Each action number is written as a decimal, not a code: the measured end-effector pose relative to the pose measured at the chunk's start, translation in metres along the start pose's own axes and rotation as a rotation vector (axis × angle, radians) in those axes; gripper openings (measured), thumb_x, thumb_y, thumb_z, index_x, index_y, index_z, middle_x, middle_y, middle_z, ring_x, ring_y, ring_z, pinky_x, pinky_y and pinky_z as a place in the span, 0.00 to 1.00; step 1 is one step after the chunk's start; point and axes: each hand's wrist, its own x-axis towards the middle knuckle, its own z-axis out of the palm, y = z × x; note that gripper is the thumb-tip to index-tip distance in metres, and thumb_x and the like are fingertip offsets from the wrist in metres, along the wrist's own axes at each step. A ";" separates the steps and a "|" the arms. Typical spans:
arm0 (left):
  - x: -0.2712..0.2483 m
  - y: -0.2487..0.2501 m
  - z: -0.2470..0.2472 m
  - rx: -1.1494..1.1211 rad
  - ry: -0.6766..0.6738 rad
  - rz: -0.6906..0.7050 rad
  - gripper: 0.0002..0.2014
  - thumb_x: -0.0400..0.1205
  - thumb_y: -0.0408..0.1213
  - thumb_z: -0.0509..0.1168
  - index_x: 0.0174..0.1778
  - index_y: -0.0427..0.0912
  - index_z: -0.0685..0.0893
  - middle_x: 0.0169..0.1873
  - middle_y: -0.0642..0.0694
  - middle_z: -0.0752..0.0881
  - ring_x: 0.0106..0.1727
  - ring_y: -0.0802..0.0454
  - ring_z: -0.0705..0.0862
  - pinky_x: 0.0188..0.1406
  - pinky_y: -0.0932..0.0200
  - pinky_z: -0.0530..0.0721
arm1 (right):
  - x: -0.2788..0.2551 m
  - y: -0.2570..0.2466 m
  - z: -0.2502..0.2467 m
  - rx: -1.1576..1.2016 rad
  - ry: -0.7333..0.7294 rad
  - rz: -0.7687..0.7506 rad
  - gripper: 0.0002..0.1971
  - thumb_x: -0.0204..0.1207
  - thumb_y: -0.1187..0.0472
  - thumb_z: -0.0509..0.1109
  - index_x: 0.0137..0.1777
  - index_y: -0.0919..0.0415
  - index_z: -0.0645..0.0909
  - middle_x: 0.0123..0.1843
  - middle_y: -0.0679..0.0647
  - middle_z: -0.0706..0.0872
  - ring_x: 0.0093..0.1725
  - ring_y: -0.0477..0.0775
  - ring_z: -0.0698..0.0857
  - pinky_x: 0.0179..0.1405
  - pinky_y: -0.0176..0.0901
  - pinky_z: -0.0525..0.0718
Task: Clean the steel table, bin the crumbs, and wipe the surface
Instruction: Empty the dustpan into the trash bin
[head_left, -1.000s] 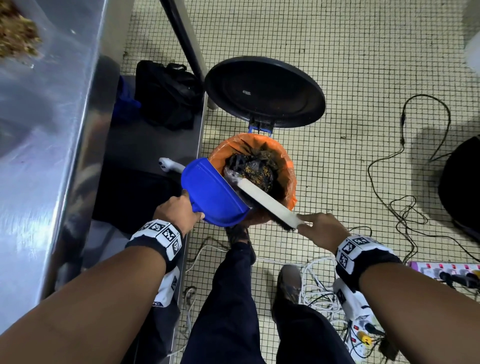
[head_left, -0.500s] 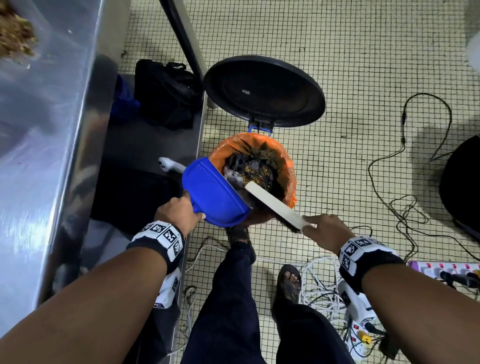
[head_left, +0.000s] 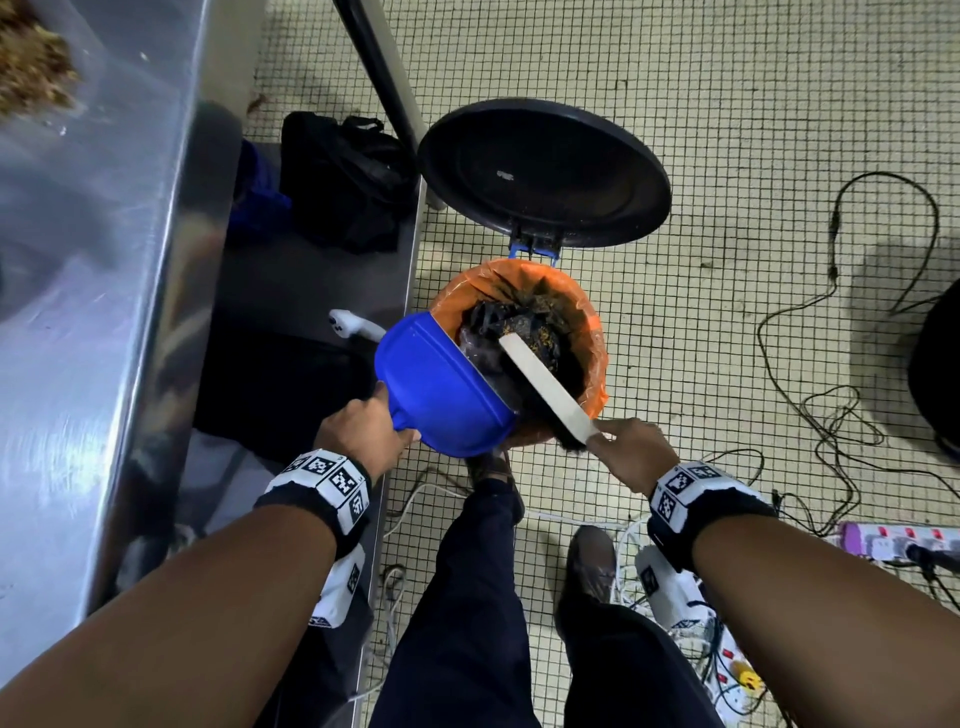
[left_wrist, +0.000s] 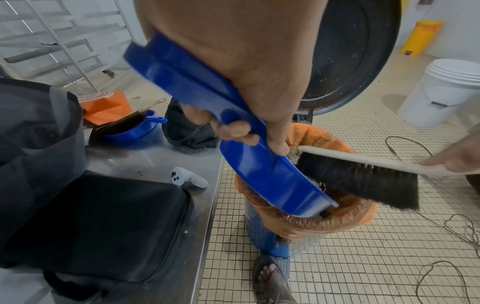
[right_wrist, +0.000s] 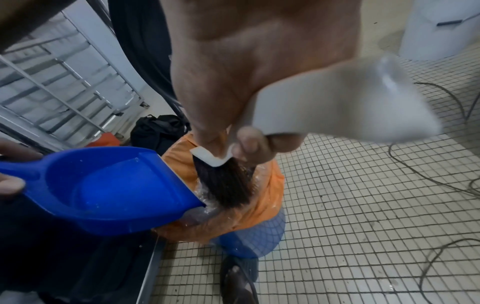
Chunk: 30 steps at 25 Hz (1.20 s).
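My left hand (head_left: 363, 431) grips the handle of a blue dustpan (head_left: 436, 384), tilted so its lip hangs over the pedal bin (head_left: 587, 322) lined with an orange bag. In the left wrist view the dustpan (left_wrist: 265, 172) slopes down into the bag (left_wrist: 337, 220). My right hand (head_left: 628, 452) holds a white-backed brush (head_left: 545, 387) with black bristles (left_wrist: 363, 181) beside the pan's mouth, above the rubbish. Inside, the dustpan (right_wrist: 111, 191) looks bare of crumbs. A heap of brown crumbs (head_left: 31, 62) lies on the steel table (head_left: 78, 312) at the far left.
The bin's black lid (head_left: 545, 171) stands open behind it. My foot (left_wrist: 272, 275) is on the pedal. A lower steel shelf (left_wrist: 161, 164) holds black bags, a white controller (left_wrist: 187, 179) and a second dustpan (left_wrist: 132, 131). Cables and power strips (head_left: 893, 540) lie on the tiled floor at right.
The brush has slid a little further over the bin along the dustpan's lip. The dustpan stays tilted in the same place.
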 end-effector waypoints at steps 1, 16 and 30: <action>0.000 0.001 -0.001 -0.004 -0.002 0.000 0.29 0.78 0.56 0.69 0.70 0.46 0.71 0.48 0.42 0.86 0.50 0.39 0.87 0.45 0.52 0.81 | 0.001 -0.004 0.001 0.060 0.007 -0.009 0.21 0.79 0.51 0.65 0.71 0.51 0.80 0.24 0.48 0.80 0.15 0.43 0.77 0.20 0.35 0.75; -0.014 0.024 -0.037 -0.167 0.007 0.044 0.24 0.76 0.55 0.68 0.66 0.51 0.75 0.48 0.45 0.87 0.50 0.42 0.86 0.50 0.50 0.85 | -0.025 -0.041 -0.054 -0.085 0.073 -0.049 0.18 0.79 0.54 0.64 0.66 0.58 0.82 0.39 0.59 0.87 0.39 0.59 0.87 0.36 0.44 0.82; -0.155 0.047 -0.147 -0.491 0.442 -0.002 0.18 0.73 0.57 0.72 0.51 0.52 0.79 0.36 0.53 0.85 0.44 0.46 0.85 0.41 0.54 0.78 | -0.145 -0.074 -0.147 -0.025 0.513 -0.394 0.24 0.80 0.46 0.63 0.75 0.49 0.74 0.48 0.62 0.90 0.49 0.64 0.87 0.49 0.51 0.85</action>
